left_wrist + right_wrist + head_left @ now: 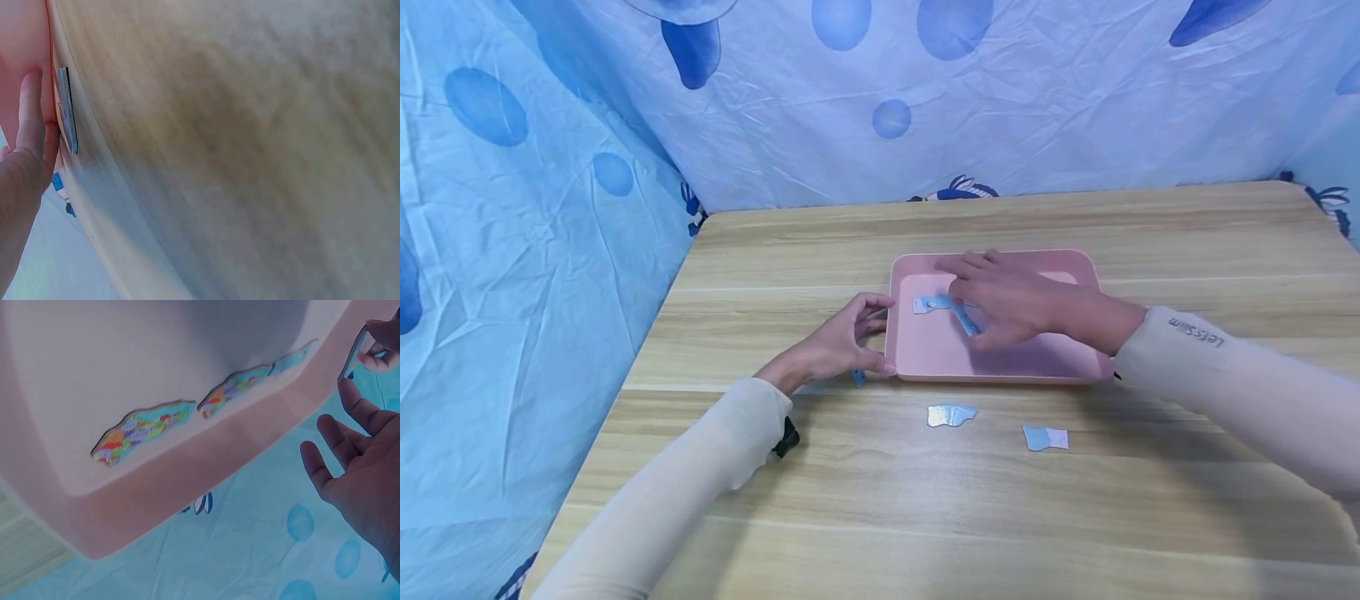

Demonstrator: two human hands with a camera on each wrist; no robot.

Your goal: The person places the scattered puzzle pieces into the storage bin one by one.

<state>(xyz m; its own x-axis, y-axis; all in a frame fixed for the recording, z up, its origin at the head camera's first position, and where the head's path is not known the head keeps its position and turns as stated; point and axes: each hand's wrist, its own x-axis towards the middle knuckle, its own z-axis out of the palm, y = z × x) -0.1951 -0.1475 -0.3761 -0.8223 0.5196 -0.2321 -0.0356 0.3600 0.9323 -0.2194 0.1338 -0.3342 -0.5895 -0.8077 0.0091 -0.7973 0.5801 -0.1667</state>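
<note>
My right hand (1011, 304) reaches over the pink tray (917, 362). Its thumb and index finger pinch a thin puzzle piece (354, 353), seen nearly edge-on in the right wrist view. Along one wall inside the tray lie two multicoloured pieces, one colourful piece (147, 430) and another colourful piece (234, 389), followed by a pale blue piece (294, 359). My left hand (842, 337) touches the tray's left side, thumb near the front corner and fingers along the outer wall. Beside that wall a small piece (68, 112) lies on the table.
In front of the tray, a shiny pale piece (951, 415) and a blue-and-white piece (1045, 438) lie on the wooden table (880, 517). A blue patterned cloth (850, 108) hangs behind and to the left of the table.
</note>
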